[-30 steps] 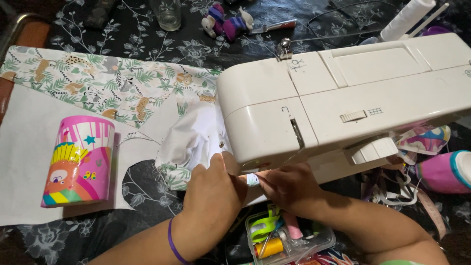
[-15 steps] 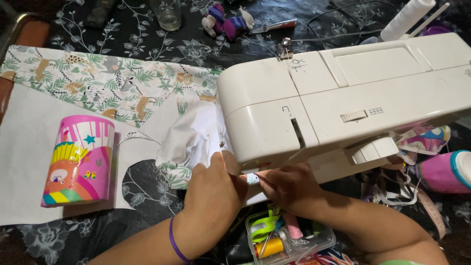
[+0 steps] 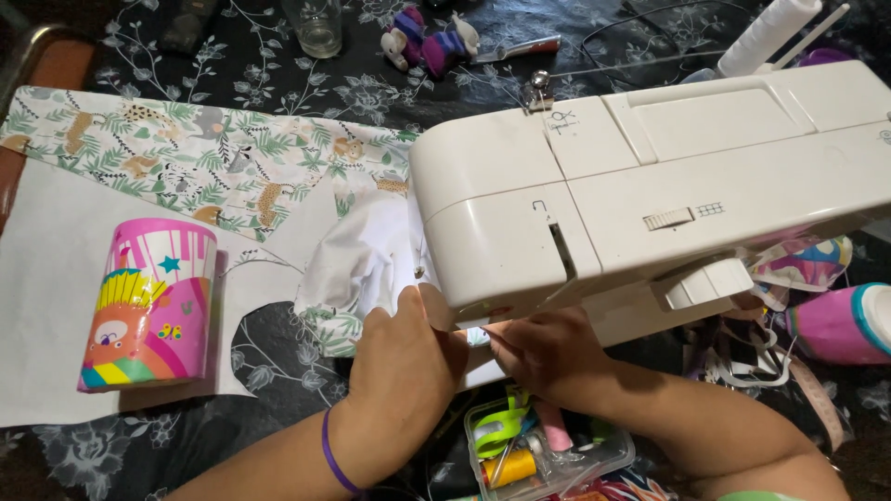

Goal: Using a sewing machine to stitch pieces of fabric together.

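A white sewing machine [image 3: 650, 186] lies across the right half of the view. My left hand [image 3: 399, 362] rests at its needle end, fingers pressing white fabric [image 3: 357, 264] under the machine's head. My right hand [image 3: 543, 348] sits just right of it, fingertips pinched on a small pale piece [image 3: 475, 336] below the machine's front edge; what exactly it grips is too small to tell. The white fabric bunches to the left and joins a leaf-and-animal print cloth [image 3: 186, 167]. A purple band circles my left wrist.
A pink, colourful cup [image 3: 148, 306] lies on white paper [image 3: 46, 278] at left. A clear box of thread spools [image 3: 534, 450] sits under my wrists. A glass [image 3: 316, 23], a purple toy [image 3: 432, 46], a white thread cone [image 3: 766, 32] and another pink cup [image 3: 835, 325] surround the machine.
Barely anything differs. Both hands stay at the machine's needle end, with only slight finger shifts on the fabric.
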